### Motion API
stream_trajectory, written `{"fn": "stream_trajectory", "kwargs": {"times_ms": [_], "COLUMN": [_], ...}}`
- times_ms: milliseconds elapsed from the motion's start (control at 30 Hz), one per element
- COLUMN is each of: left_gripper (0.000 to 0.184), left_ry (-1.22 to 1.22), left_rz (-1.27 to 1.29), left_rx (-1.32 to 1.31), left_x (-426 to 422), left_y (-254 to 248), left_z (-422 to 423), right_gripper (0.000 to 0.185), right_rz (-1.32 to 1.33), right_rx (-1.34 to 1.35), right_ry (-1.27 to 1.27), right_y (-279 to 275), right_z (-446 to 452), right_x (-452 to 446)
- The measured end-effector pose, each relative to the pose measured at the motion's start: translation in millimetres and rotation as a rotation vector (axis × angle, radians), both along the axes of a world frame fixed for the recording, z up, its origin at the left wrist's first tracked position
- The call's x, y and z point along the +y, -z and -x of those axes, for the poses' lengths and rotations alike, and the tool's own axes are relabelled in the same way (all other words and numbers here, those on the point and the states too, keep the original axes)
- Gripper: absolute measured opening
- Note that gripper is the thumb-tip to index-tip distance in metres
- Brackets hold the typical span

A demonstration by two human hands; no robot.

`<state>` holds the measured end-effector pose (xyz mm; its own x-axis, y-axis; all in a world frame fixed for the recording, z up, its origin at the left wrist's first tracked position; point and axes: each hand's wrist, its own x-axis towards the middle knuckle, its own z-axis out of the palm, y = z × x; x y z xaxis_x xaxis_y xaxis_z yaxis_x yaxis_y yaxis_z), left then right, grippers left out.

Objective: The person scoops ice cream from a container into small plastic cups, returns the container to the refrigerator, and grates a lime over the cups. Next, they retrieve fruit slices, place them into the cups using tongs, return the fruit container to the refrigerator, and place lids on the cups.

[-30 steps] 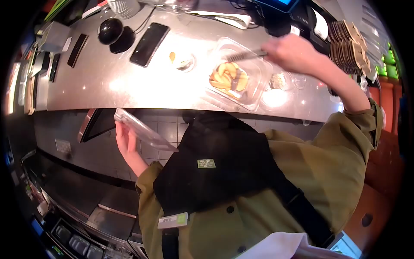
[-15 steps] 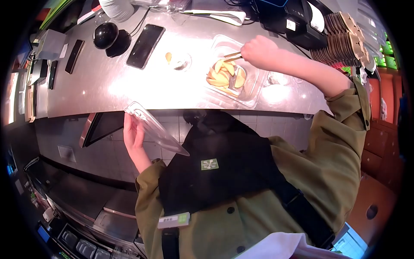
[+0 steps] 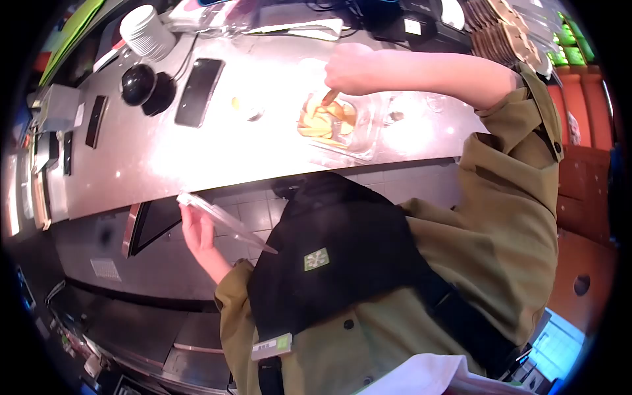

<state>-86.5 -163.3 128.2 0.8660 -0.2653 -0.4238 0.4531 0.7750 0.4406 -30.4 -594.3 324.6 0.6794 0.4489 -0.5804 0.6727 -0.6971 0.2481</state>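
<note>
At the counter's front edge, my left hand [image 3: 197, 230] pinches a clear plastic lid [image 3: 230, 224] by its upper end, with the lid tilted down toward the apron. My right hand [image 3: 352, 71] is closed on a pair of thin tongs [image 3: 331, 97], held above a clear plastic container [image 3: 374, 135]. Pale yellow-orange slices [image 3: 318, 124], perhaps of fruit, lie piled in that container. The tongs' tips reach the slices; whether they grip one cannot be made out.
On the steel counter [image 3: 230, 155] lie a black phone [image 3: 199, 92], a black ball-shaped object [image 3: 138, 84] and a small clear item [image 3: 249, 110]. Stacked white cups [image 3: 146, 33] stand at the back left. Cardboard carriers [image 3: 497, 33] and a black machine [image 3: 424, 33] occupy the back right.
My right hand has turned and lowered, bringing the tongs down steeply onto the slices. The lid in my left hand now appears more edge-on. The whole view has shifted and rotated slightly.
</note>
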Motion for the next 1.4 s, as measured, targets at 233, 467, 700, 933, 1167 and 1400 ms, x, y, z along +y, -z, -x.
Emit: {"fn": "stream_trajectory", "kwargs": {"times_ms": [233, 467, 700, 933, 1167, 1400], "left_gripper": [0.029, 0.028, 0.029, 0.029, 0.028, 0.028], "left_ry": [-0.027, 0.037, 0.19, 0.182, 0.193, 0.163], "left_rz": [-0.13, -0.065, 0.216, 0.197, 0.291, 0.35], "left_rx": [-0.023, 0.037, 0.053, 0.032, 0.091, 0.125], "left_x": [14, -6, -27, -37, -29, -28], "left_y": [28, 6, -18, -28, -15, -13], "left_z": [15, 0, -28, -24, -17, -21], "right_gripper": [0.021, 0.021, 0.02, 0.018, 0.016, 0.017], "right_rz": [-0.166, -0.587, -0.629, -0.543, -0.346, -0.256], "right_rx": [-0.016, -0.376, -0.647, -0.683, -0.714, -0.709], "right_ry": [0.471, 0.781, 1.006, 0.923, 0.766, 0.732], "right_y": [-56, -73, -10, 14, 14, 25], "right_z": [43, 175, 250, 254, 242, 236], "right_x": [-50, -137, -159, -164, -160, -159]}}
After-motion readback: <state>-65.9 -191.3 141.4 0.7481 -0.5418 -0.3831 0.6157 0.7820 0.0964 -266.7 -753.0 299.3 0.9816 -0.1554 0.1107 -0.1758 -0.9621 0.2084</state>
